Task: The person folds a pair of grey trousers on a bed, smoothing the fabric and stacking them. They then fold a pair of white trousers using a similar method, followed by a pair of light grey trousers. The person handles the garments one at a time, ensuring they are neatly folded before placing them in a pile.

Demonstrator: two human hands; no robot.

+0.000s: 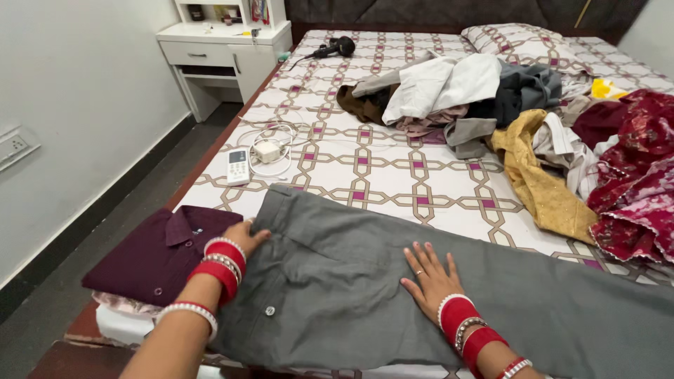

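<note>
Across the bed [393, 175], whose sheet bore a geometric brown and magenta lattice, lay grey trousers [435, 295], smooth woven cloth spread flat along the near edge; beyond them a heap of clothes [505, 105] sat crumpled, soft and mixed in colour; at the near left corner a folded maroon shirt [158, 256] topped a small stack; a white remote [239, 166] and a coiled white charger [270, 151] lay mid-left; the right hand [430, 277] pressed flat on the trousers, fingers spread, gripping nothing; the left hand [247, 235] rested at the waistband, fingers loosely curled on the cloth's edge.
</note>
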